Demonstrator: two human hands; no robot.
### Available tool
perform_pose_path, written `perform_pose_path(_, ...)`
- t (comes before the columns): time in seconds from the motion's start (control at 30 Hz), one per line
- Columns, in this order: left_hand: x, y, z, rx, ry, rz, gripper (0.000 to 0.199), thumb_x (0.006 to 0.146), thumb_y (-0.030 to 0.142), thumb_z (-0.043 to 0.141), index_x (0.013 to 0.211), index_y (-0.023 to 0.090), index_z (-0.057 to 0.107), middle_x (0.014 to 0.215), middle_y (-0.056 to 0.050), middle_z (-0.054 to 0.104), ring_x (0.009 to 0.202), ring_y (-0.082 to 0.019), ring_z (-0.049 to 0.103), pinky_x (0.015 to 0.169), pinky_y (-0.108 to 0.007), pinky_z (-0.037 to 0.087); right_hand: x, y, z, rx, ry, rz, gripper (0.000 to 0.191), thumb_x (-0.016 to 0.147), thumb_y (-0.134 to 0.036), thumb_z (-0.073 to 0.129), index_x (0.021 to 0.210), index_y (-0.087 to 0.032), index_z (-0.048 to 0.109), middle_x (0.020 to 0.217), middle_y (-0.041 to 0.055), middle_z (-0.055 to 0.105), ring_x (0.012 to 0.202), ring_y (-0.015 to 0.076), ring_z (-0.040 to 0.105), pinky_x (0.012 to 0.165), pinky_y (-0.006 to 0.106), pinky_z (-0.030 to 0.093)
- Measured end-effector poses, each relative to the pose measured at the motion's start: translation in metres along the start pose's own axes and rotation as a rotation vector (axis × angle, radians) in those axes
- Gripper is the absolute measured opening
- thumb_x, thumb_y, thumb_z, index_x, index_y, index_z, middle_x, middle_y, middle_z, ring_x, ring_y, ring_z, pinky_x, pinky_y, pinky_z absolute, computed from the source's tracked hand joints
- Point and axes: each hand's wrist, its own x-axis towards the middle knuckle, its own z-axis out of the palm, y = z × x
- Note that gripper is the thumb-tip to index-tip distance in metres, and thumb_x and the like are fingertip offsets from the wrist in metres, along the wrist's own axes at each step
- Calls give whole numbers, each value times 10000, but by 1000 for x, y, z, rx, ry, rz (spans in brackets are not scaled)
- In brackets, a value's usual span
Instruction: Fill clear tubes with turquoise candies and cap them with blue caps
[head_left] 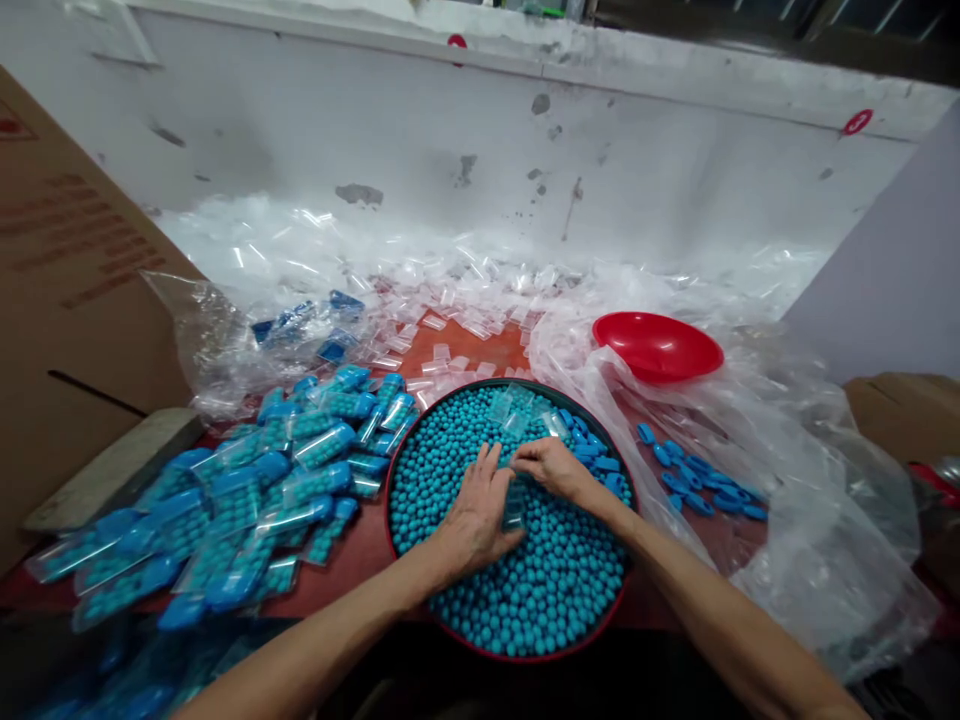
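A round tub [389,520] with a dark red rim is filled with small turquoise balls [517,600]. Over its middle, my left hand [480,510] has its thumb and fingers around a small clear plastic case [514,508]. My right hand [553,468] is closed in a pinch by the case's far end; whatever its fingertips hold is too small to make out. More clear cases [513,408] lie on the balls toward the back. Several blue caps [596,455] rest inside the tub at the right.
Ball-filled cases with blue caps [315,445] are heaped left of the tub. Loose blue caps [701,475] lie to the right, near a red bowl [658,347] on plastic sheeting [817,520]. Clear cases [465,310] cover the back. A cardboard box [82,260] stands left.
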Motion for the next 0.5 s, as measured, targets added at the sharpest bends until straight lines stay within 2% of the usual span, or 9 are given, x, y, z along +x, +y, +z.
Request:
perform_pose_path(0.13, 3, 0, -1, -118, -93, -1, 751, 564, 222, 604, 1236, 157, 275, 1212, -128, 409, 1134, -262, 384, 943, -407, 328, -4, 0, 8, 10, -79, -28, 223, 777, -182, 447, 684, -151, 647, 637, -12, 632, 596, 114, 546, 560, 186, 377)
perform_pose_path(0.2, 5, 3, -2, -108, -104, -67, 855, 544, 243, 622, 1283, 154, 200, 1203, -129, 415, 1107, -263, 401, 925, -397, 337, -6, -1, 9, -10, -77, -16, 231, 770, -148, 434, 666, -155, 640, 636, -3, 634, 590, 119, 549, 563, 193, 375)
perform_pose_path(0.27, 7, 8, -3, -49, -127, -147, 874, 529, 257, 631, 1285, 150, 203, 1214, -141, 402, 1109, -287, 389, 904, -411, 340, -8, -4, 9, -29, -39, 10, 228, 773, -150, 430, 674, -158, 635, 663, 17, 640, 607, 132, 557, 580, 209, 379)
perform_pose_path(0.37, 10, 13, -3, 41, -171, -228, 770, 546, 268, 611, 1238, 152, 294, 1135, -130, 458, 1058, -296, 424, 845, -406, 366, -13, -13, 11, -69, 102, 65, 241, 813, -180, 383, 798, -156, 623, 785, 65, 634, 732, 167, 564, 667, 251, 390)
perform_pose_path(0.43, 11, 13, -1, 50, -171, -248, 803, 542, 279, 615, 1253, 143, 268, 1108, -126, 469, 1039, -287, 438, 833, -391, 372, -19, -20, 13, -70, 271, 62, 255, 838, -179, 346, 920, -151, 586, 895, 85, 603, 841, 171, 541, 741, 269, 385)
perform_pose_path(0.5, 11, 10, 1, 16, -171, -240, 893, 526, 288, 630, 1288, 126, 193, 1151, -139, 444, 1068, -281, 420, 858, -377, 362, -27, -25, 17, -65, 348, 33, 233, 843, -177, 350, 928, -158, 566, 903, 74, 583, 847, 154, 529, 758, 261, 390)
